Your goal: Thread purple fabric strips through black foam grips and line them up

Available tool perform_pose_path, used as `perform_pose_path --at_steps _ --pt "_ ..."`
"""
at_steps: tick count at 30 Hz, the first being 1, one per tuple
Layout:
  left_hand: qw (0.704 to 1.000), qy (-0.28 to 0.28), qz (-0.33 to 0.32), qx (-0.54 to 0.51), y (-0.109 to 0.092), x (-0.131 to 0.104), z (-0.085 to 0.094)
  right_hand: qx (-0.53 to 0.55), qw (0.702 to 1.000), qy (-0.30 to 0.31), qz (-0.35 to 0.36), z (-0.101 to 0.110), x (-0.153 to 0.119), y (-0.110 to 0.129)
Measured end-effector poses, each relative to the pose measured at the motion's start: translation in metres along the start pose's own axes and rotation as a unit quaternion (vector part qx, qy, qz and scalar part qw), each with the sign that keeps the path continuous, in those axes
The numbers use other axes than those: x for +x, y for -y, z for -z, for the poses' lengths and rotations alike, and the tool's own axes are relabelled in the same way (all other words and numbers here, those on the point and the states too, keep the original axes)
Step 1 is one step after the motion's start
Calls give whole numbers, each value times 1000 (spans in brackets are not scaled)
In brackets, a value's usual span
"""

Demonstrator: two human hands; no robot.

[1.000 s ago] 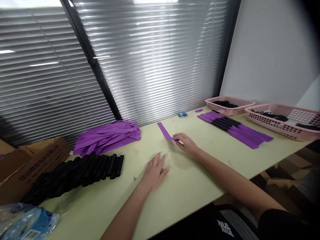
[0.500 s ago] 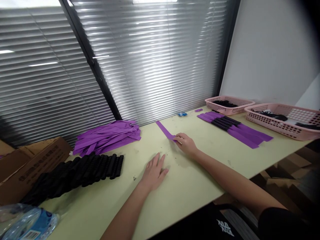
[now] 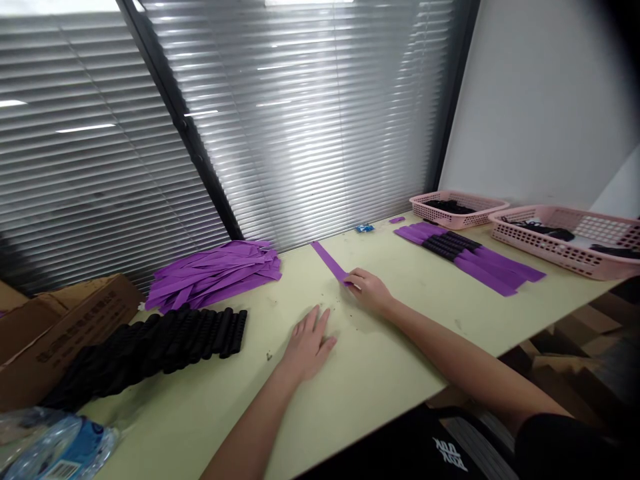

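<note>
My right hand (image 3: 369, 291) pinches the near end of a flat purple strip (image 3: 329, 260), which stretches away over the pale table (image 3: 395, 360) toward the blinds. The pinched end is partly hidden by my fingers. My left hand (image 3: 309, 343) rests flat on the tabletop, fingers spread, a short way to the left and nearer to me, with nothing in it. A heap of purple strips (image 3: 215, 273) lies at the back left. In front of that heap is a row of black ribbed tubes (image 3: 200, 337).
Purple strips with black ribbed middles (image 3: 467, 257) lie at the right. Behind them stand two pink baskets (image 3: 565, 243) holding black items. A small blue packet (image 3: 365, 228) lies near the blinds. A cardboard box (image 3: 70, 327) and a plastic bottle (image 3: 60, 447) are at the left.
My right hand has shifted slightly left, still pinching the strip's near end, which now shows less beyond the fingers. My left hand has stayed in place.
</note>
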State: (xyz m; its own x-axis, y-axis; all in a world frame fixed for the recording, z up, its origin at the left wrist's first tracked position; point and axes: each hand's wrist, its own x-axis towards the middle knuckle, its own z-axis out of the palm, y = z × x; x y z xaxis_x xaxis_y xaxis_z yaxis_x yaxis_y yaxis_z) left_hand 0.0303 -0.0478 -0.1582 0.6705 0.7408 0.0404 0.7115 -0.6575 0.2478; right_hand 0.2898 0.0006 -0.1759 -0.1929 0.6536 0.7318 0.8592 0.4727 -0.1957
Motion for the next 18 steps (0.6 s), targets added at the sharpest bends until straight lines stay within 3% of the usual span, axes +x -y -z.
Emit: perform_pose_path --at_steps 8,12,18 --pt "1000 3 1 -6 -2 -1 2 -8 999 30 -37 6 1 4" --pt "1000 4 4 -5 -2 -1 3 -64 990 107 -59 12 3 9" --pt "1000 7 6 -5 -1 -1 2 -74 970 231 -34 19 6 13"
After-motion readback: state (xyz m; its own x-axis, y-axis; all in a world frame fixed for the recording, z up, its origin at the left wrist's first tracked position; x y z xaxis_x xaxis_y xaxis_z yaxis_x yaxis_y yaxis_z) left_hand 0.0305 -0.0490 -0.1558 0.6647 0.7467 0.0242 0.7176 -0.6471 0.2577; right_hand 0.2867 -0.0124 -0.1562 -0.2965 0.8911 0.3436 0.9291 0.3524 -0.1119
